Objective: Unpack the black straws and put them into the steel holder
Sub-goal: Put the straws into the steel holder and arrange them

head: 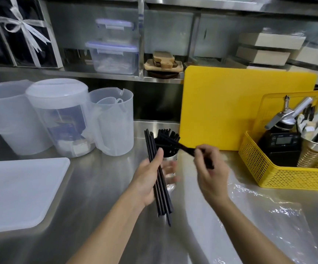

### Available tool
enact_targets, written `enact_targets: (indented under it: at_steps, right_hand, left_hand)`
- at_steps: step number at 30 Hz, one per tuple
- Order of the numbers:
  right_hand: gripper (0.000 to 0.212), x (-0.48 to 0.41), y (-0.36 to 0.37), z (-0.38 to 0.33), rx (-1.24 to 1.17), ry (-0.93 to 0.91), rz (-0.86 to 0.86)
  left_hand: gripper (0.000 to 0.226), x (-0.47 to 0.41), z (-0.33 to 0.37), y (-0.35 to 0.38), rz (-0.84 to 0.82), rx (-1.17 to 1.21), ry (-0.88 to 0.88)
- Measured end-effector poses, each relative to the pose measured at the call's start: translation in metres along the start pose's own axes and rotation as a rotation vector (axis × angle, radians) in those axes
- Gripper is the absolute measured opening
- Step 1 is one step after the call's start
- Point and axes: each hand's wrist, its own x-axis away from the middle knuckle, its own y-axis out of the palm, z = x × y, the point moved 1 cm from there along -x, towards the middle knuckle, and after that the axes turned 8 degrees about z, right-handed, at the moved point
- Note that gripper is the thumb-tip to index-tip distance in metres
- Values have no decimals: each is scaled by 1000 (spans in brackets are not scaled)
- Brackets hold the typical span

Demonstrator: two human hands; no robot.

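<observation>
Palm up, my left hand [150, 178] clamped a bundle of black straws [159, 180] upright above the counter [89, 187]. My right hand [209, 168] pinched one straw [184, 148], tilted toward the steel holder [170, 156], already bristling with straws.

Tabletop [101, 197]: bare steel open at front centre. Left front: white tray lid [19, 193]. Left rear: three translucent pitchers [59, 117], touching. Centre rear: steel holder [170, 156], its mouth crowded with black straws [168, 139]. Behind it: yellow cutting board [230, 105], upright. Right: yellow basket [287, 168]. Right front: clear plastic wrap [268, 216].
</observation>
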Motion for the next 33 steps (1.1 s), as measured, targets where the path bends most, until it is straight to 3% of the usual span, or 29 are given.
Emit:
enact_targets:
  at_steps: [4,7,9,12,15,16,18,20,24,29,33]
  right_hand:
    - [7,20,20,-8,9,-195,-256]
    - [4,21,21,-4,29,-405,-361]
    - [18,19,17,-1,40,-427,-462]
    - [31,17,13,-7,-96,-102,-590]
    - [26,5,15,-12,-210,337,-274]
    - [30,-4,16,-12,-246,495,-269]
    - [42,-18,17,-15,-330,723,-418]
    - [39,-24,17,-23,-403,789,-522]
    - [14,-21,19,-34,-420,775,-516]
    - [27,-19,12,-35,-574,809,-544]
    - [26,-22,9,-25,-524,737,-518]
  left_hand:
    - [48,-8,21,7,-33,139,-14]
    - [31,-12,28,5,28,179,-18]
    - [17,-14,30,3,60,224,14]
    - [17,-17,33,-3,13,241,40]
    - [28,-10,34,-3,-110,177,-9]
    - [33,-7,31,0,-154,126,-36]
    - [41,2,21,6,-257,16,-91]
    - [43,7,11,13,-331,-77,-121]
    - [30,13,1,17,-322,-107,-86]
    - [19,20,3,10,-392,-106,-24]
    - [28,22,5,6,-495,-26,-82]
